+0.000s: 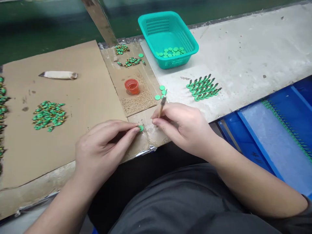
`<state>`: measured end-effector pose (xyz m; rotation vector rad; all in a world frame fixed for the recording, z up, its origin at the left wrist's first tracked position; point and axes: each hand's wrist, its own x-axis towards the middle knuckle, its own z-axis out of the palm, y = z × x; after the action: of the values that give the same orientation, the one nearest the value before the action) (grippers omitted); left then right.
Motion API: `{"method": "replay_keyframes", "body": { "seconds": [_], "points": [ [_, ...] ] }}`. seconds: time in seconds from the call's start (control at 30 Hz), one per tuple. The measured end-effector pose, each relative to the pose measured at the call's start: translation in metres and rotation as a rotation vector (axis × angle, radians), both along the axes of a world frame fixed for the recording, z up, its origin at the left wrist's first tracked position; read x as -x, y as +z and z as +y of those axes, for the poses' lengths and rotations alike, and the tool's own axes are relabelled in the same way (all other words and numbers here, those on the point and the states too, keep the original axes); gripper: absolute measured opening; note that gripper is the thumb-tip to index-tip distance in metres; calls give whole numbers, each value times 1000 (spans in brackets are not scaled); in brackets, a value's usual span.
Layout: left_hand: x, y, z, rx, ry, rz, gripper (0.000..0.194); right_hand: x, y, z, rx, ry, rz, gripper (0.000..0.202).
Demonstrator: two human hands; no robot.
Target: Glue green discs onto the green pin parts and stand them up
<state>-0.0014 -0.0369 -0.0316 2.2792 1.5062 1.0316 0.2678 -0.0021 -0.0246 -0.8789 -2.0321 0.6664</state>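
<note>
Between the thumb and fingers of my left hand [107, 141] is a small round green disc [141, 128], held near the table's front edge. My right hand [184, 126] grips a thin brush [162, 107] with a dark tip, which points up and away from me. Just beyond the brush lie a few loose green discs [158, 97]. A small red cup [132, 86] with liquid in it stands on a speckled piece of cardboard. To the right, several green discs with dark upright pieces [204, 87] stand in rows.
A teal basket [192, 48] with green discs stands at the back. On the left cardboard [95, 97] lie a heap of small green and gold pieces [49, 115] and a whitish pointed stick [58, 75]. Blue trays [258, 143] sit below the table at right.
</note>
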Motion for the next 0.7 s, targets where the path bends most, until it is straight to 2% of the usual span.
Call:
{"method": "replay_keyframes", "body": {
  "seconds": [0.2, 0.47, 0.7],
  "points": [
    [-2, -1, 1, -33, 4, 32, 6, -5, 0, -4, 15, -39, -41, 15],
    [-2, -3, -9, -16, 31, 50, 7, -10, 12, -6, 94, 17, -254, 19],
    [-9, -1, -10, 5, 68, 24, 9, -11, 7, 0, 121, 2, -237, 14]
  ]
}}
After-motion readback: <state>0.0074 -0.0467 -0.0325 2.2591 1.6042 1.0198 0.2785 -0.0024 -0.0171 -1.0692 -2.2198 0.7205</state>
